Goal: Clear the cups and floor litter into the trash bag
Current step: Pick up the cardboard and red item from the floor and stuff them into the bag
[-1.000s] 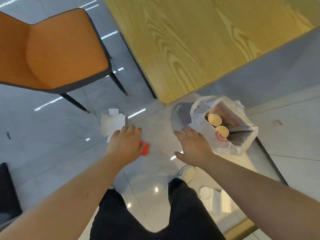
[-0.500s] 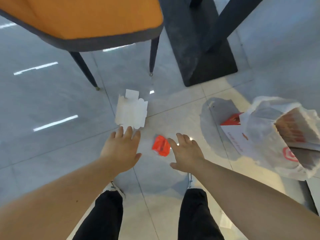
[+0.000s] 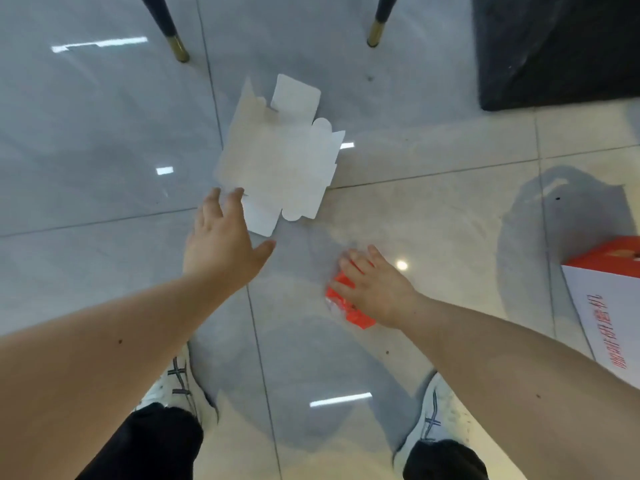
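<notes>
A flattened white cardboard box [image 3: 282, 161] lies on the grey tiled floor. My left hand [image 3: 223, 242] is open, its fingertips reaching the box's near left edge. A small crumpled red wrapper [image 3: 346, 303] lies on the floor to the right. My right hand [image 3: 374, 287] rests over the wrapper with fingers spread and covers its upper part; I cannot tell whether it grips it. The trash bag and cups are out of view.
Two dark chair legs with gold tips [image 3: 178, 51] [image 3: 375, 34] stand at the top. A dark table base [image 3: 557, 57] fills the upper right. A white and red box [image 3: 609, 306] sits at the right edge. My shoes [image 3: 176, 382] [image 3: 438, 410] are below.
The view has dropped closer to the floor. My left hand reached forward to the white cardboard. My right hand moved onto the red wrapper. The trash bag left the view.
</notes>
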